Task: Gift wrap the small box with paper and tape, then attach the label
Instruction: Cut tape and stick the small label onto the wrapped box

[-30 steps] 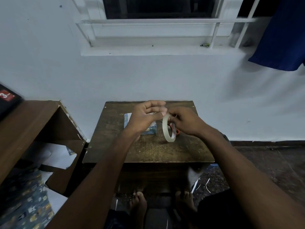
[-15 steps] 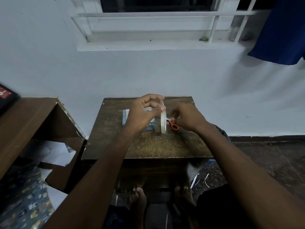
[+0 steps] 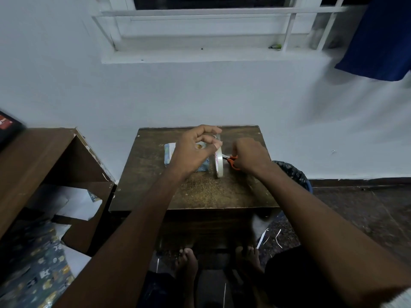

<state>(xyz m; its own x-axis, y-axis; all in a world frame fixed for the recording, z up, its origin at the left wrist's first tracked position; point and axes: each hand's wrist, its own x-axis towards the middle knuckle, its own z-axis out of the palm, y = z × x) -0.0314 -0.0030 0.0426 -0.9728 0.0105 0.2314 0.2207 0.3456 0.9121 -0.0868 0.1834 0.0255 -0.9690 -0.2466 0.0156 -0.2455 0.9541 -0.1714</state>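
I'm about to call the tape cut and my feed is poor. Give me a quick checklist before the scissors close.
1. Left hand pinching the clear tape roll or its pulled end: ok.
2. Right hand on the orange-handled scissors: ok.
3. Blades lined up across the strip: cannot tell, hidden behind the roll.
4. Blue patterned wrapped box lying on the brown wooden table: ok.
5. Wrap seams closed: cannot tell, left hand covers the box.
6. Label within sight: not ok, none visible.
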